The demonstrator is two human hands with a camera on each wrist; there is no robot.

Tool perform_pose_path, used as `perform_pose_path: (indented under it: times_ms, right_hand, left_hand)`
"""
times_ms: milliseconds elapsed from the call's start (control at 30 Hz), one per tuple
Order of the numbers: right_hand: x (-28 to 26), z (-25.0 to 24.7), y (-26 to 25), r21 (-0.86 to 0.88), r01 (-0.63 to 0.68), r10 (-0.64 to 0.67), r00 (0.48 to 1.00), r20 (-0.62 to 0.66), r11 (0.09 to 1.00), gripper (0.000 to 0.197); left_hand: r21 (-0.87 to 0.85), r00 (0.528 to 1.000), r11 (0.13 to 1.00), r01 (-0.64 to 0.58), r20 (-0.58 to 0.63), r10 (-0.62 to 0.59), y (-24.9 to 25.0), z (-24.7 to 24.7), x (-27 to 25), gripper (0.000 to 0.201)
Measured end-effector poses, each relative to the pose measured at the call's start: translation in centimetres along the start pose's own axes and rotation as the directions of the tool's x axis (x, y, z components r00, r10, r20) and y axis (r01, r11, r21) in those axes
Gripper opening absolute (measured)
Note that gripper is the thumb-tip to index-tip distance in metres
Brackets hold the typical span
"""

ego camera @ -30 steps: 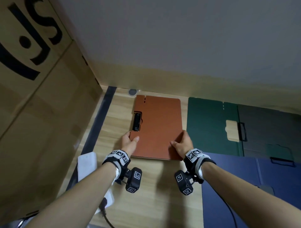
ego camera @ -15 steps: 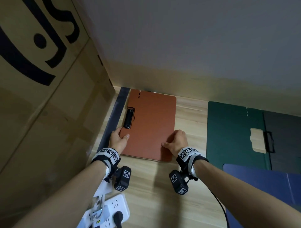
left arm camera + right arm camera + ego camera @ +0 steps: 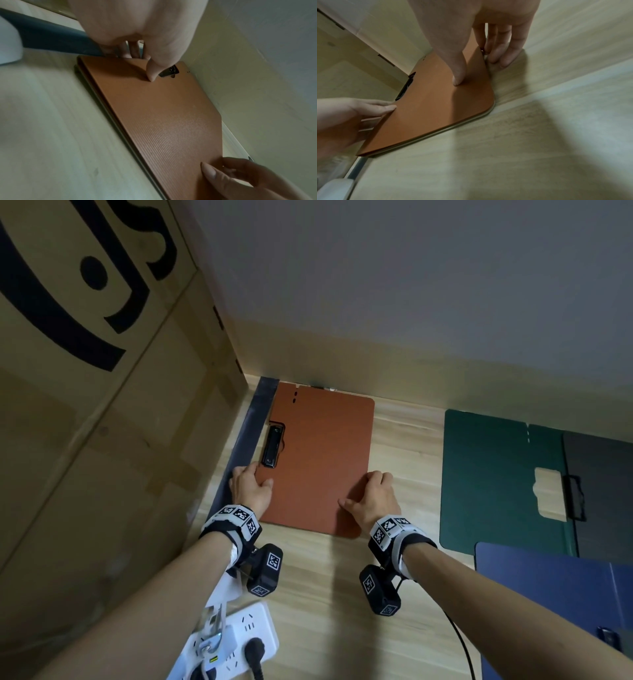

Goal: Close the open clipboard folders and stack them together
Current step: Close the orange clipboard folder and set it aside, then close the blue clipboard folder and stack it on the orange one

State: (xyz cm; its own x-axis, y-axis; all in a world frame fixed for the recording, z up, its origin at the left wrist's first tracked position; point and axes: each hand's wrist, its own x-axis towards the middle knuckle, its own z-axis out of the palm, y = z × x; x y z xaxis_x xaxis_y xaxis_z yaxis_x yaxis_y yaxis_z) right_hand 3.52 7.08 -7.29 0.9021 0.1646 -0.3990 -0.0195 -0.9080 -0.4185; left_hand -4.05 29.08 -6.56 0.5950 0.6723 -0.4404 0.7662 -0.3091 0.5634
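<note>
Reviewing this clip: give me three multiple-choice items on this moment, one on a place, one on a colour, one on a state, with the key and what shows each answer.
1. Where does the brown folder lie?
A. by the cardboard box
B. on the blue folder
C. on the power strip

2. What colour is the open folder nearest the brown one's right?
A. red
B. green
C. white

3. What state is the brown folder in?
A. closed, flat on the table
B. spread open
C. standing upright

Key: 1 A, it lies along the dark strip at the box's foot. 2 B, the green folder lies spread there. 3 A, the cover is down, left hand and right hand each in a grip on a side edge.
</note>
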Motion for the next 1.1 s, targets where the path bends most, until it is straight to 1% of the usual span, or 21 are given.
perform_pose_path:
  times_ms: [133, 267, 333, 400, 500, 600, 700, 767, 833, 900, 1000, 1100]
  right_hand:
    - [0.2, 0.0, 0.1, -0.021, 0.021, -0.021, 1.000, 0.010, 1.000, 0.074]
    - [0.3, -0.5, 0.7, 0.011, 0.021, -0.022, 0.998, 0.054, 1.000, 0.074]
    - [0.2, -1.2, 1.8, 0.093, 0.023, -0.031, 0.996, 0.085, 0.995, 0.071]
    - [-0.1, -2.2, 3.6, 0.213, 0.019, -0.038, 0.996, 0.087, 0.977, 0.065]
    - [-1.2, -4.1, 7.5, 0.349, 0.003, -0.036, 0.995, 0.090, 0.937, 0.054]
    - [-2.3, -6.5, 12.5, 0.360, -0.009, -0.025, 0.996, 0.090, 0.933, 0.044]
    - [-3.9, -9.6, 18.2, 0.311, -0.051, 0.051, 0.999, 0.009, 0.949, 0.039]
    - [-5.2, -11.7, 22.0, 0.291, -0.093, 0.111, 0.993, -0.046, 0.952, 0.040]
    - [-6.5, -13.4, 25.8, 0.304, -0.132, 0.164, 0.983, -0.082, 0.943, 0.040]
    - [-7.8, -14.9, 29.5, 0.323, -0.170, 0.214, 0.971, -0.104, 0.931, 0.040]
    - [-9.8, -17.1, 34.4, 0.328, -0.213, 0.265, 0.956, -0.122, 0.920, 0.039]
    - [-11.1, -18.5, 38.5, 0.324, -0.238, 0.294, 0.946, -0.135, 0.915, 0.039]
  left_hand:
    - [-0.025, 1.000, 1.000, 0.010, -0.025, -0.011, -0.2, 0.3, -0.5, 0.052]
    - [0.015, 1.000, 1.000, 0.008, -0.026, -0.008, 0.1, 0.4, -1.0, 0.057]
    - [0.024, 0.999, 1.000, -0.012, -0.053, 0.013, 1.2, 0.5, -2.0, 0.062]
    - [0.017, 0.994, 0.998, -0.053, -0.099, 0.054, 2.6, 1.0, -3.3, 0.065]
    - [0.007, 0.980, 0.988, -0.155, -0.128, 0.154, 4.5, 2.9, -5.6, 0.064]
    - [-0.069, 0.969, 0.969, -0.239, -0.074, 0.234, 6.9, 5.7, -7.9, 0.054]
    - [-0.129, 0.952, 0.946, -0.297, 0.033, 0.304, 9.3, 9.7, -10.6, 0.041]
    - [-0.142, 0.937, 0.941, -0.308, 0.124, 0.325, 10.6, 12.7, -12.7, 0.034]
    - [-0.123, 0.929, 0.947, -0.296, 0.195, 0.316, 11.6, 15.8, -14.9, 0.028]
    - [-0.071, 0.926, 0.955, -0.289, 0.232, 0.298, 12.4, 18.8, -17.1, 0.024]
    - [-0.028, 0.922, 0.966, -0.256, 0.293, 0.252, 13.4, 22.9, -20.0, 0.027]
    - [0.035, 0.927, 0.971, -0.237, 0.308, 0.215, 14.2, 25.9, -22.7, 0.033]
